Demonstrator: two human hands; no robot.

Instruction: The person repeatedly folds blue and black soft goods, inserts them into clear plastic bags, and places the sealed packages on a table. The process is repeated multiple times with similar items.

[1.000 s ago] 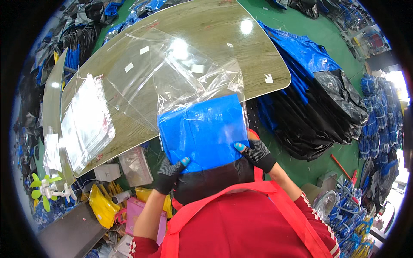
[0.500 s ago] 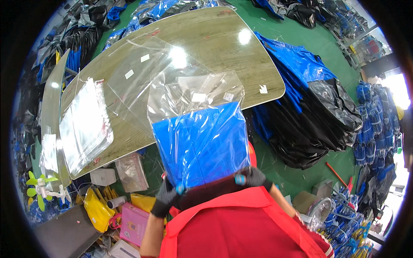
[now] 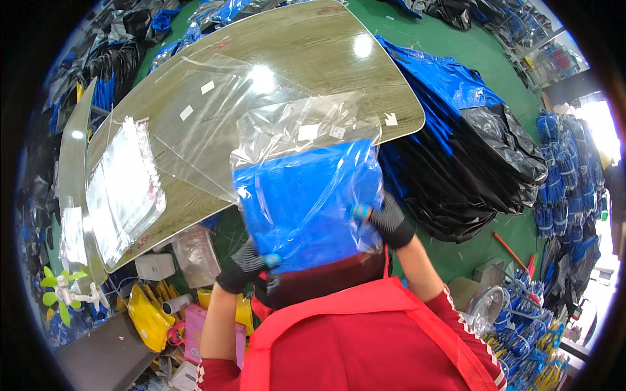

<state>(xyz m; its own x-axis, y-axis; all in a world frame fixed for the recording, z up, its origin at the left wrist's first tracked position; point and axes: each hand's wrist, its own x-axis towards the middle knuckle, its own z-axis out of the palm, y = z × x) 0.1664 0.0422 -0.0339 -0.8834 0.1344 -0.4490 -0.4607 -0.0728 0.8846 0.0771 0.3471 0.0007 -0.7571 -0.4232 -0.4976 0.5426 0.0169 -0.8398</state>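
A clear plastic bag (image 3: pixel 274 144) with a folded blue sheet (image 3: pixel 306 202) in it is held up in front of my body. My left hand (image 3: pixel 242 266), in a dark grey glove with a blue thumb tip, is closed on its lower left edge. On its right edge, higher up, my right hand (image 3: pixel 391 221) grips it in a matching glove, thumb on the front. The fingers behind the bag are hidden. Its loose, see-through top end overlaps the wood-patterned table (image 3: pixel 326 58).
Flat clear bags (image 3: pixel 127 189) lie stacked at the table's left, and another clear sheet (image 3: pixel 222 117) lies mid-table. Blue and black sheeting (image 3: pixel 450 143) hangs at the right. Below left are a small fan (image 3: pixel 65 293), a yellow bag (image 3: pixel 147 319) and a white box (image 3: pixel 155 266).
My right hand has slid up the bag's right edge, from the lower corner to partway up. My left hand has risen slightly with the bag, still on its lower left.
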